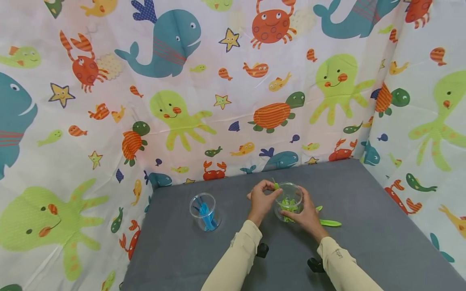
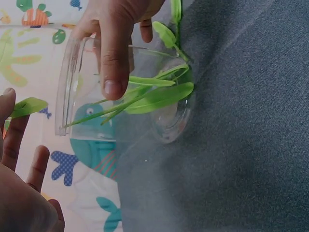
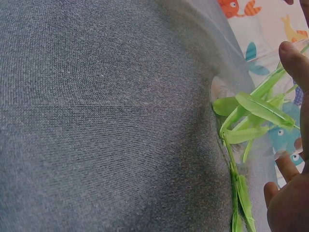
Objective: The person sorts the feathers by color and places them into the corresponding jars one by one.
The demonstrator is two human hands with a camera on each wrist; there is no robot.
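My left hand [image 1: 261, 202] pinches a light green feather [image 2: 30, 107] between thumb and fingers, just left of a clear jar's mouth. That jar [image 2: 72, 87] stands on the grey table, with my right hand [image 1: 307, 214] gripping its side, thumb in front. Inside it, several green feathers [image 2: 159, 99] lean at angles, thin quills toward the rim, as the left wrist view shows through the wall. More green feathers [image 1: 330, 222] lie on the table to the right of the jar, partly behind my right hand; in the right wrist view these loose feathers [image 3: 245, 198] lie close to its base.
A second clear jar [image 1: 196, 218] holding blue feathers [image 1: 207, 218] stands to the left on the grey table [image 1: 174, 262]. A curtain [image 1: 225, 121] printed with sea animals hangs behind and at both sides. Small black devices [image 1: 262, 250] sit at my wrists.
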